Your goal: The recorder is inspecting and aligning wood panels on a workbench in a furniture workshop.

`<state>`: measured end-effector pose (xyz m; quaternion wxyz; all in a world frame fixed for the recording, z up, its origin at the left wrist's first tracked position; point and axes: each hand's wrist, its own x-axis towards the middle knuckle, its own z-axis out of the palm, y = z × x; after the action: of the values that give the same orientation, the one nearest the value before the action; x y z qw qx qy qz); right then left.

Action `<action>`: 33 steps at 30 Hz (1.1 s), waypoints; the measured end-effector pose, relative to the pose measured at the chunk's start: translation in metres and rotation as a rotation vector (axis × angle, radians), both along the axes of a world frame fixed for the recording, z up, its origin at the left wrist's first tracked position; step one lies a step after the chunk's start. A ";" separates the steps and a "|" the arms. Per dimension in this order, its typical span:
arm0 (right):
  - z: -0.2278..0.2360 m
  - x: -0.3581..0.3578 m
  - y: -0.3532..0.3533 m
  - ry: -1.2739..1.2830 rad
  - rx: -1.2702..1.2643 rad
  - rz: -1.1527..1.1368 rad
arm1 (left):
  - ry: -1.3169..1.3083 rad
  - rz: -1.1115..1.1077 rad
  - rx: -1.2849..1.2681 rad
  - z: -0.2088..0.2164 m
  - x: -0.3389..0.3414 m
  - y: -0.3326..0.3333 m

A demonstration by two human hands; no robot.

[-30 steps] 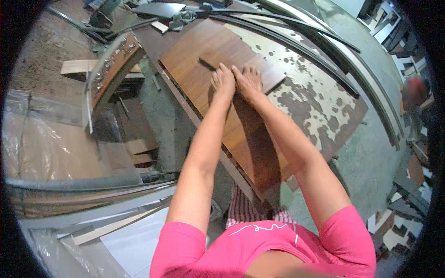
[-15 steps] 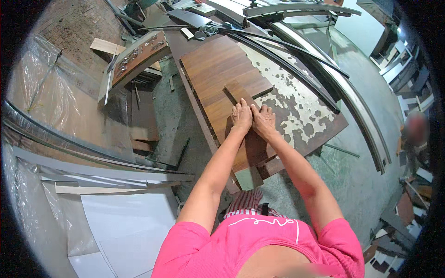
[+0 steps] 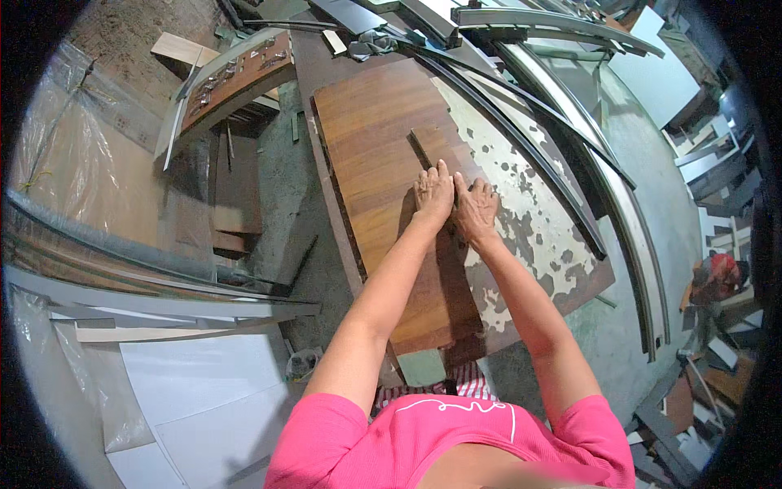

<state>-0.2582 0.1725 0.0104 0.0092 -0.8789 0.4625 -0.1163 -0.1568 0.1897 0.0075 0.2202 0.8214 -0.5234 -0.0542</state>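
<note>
A wood-grained brown sheet (image 3: 366, 122) lies on the worktable, with patchy cream-and-grey surface (image 3: 521, 216) showing to its right. On the sheet's right part sits a flat wooden piece (image 3: 435, 145) with a dark left edge; its near part is hidden under my hands. My left hand (image 3: 433, 196) bears down on the piece, fingers bent and close together over it. Beside it, almost touching, my right hand (image 3: 476, 208) also grips the piece, its thumb pointing away from me. A pale green patch (image 3: 422, 368) shows at the sheet's near end.
Long dark metal bars (image 3: 529, 159) run along the table's right side, beside a pale curved rail (image 3: 627, 236). A grey crumpled cloth (image 3: 372, 45) lies at the far end. Leftward stand a panel with metal fittings (image 3: 236, 81) and plastic-wrapped sheets (image 3: 90, 147). White boards (image 3: 204, 383) lie lower left.
Both hands and the wooden piece have shifted slightly right and away from me across the sheet. My view has also moved a little. The hands stay on the piece.
</note>
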 end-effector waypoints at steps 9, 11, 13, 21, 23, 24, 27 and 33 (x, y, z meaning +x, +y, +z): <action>-0.005 0.052 -0.069 -0.068 -0.063 0.060 | 0.002 0.051 -0.023 -0.008 0.053 -0.073; -0.016 0.063 -0.092 -0.127 -0.131 0.090 | -0.003 0.049 0.029 -0.006 0.062 -0.093; -0.024 0.078 -0.117 -0.132 -0.083 0.094 | -0.017 0.058 0.055 -0.003 0.074 -0.110; -0.019 0.150 -0.185 -0.187 -0.045 0.118 | -0.125 0.104 0.154 0.003 0.143 -0.184; -0.024 0.161 -0.209 -0.182 -0.079 0.105 | 0.059 0.195 0.115 0.012 0.146 -0.204; -0.026 0.166 -0.216 -0.179 -0.130 0.101 | 0.055 0.200 0.130 0.012 0.153 -0.213; -0.030 0.183 -0.236 -0.218 -0.109 0.075 | 0.003 0.181 0.206 0.014 0.166 -0.237; -0.035 0.214 -0.252 -0.312 -0.072 0.055 | -0.200 0.125 0.216 -0.002 0.202 -0.254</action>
<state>-0.0447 -0.0792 -0.0245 0.0528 -0.8622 0.4269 -0.2676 0.0453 -0.0644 0.0055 0.0802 0.8727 -0.4815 -0.0144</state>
